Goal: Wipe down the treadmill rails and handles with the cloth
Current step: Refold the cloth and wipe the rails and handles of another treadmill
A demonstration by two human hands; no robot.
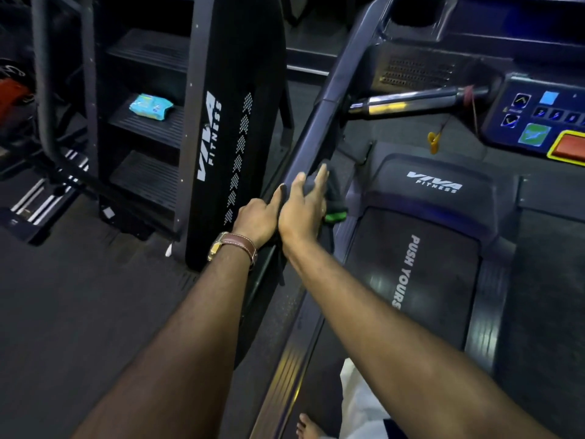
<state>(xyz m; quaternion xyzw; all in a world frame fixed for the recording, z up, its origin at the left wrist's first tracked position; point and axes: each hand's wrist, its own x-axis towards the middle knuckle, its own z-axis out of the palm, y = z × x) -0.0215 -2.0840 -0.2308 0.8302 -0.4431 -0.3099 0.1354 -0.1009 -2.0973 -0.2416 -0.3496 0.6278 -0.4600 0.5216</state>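
Your dark cloth (330,191), with a green edge showing at its lower corner, lies draped over the treadmill's left side rail (311,144), about midway up the slanted bar. Your right hand (302,210) presses down on top of it, fingers stretched out fairly flat along the rail with the cloth bunched under palm and fingertips. Your left hand (258,218) sits just beside it, touching the right, fingers curled closed around the rail's outer edge; whether it also pinches any cloth cannot be told. A brown leather watch strap (239,243) circles your left wrist.

Right of the rail runs the treadmill belt (411,274), printed with white lettering, and above it a chrome handle bar (411,101) reaches across to the console (538,118). A yellow safety clip (433,141) dangles on a cord below that bar. To the left stands a stair climber machine (202,122), with a blue packet (151,106) resting on one of its steps
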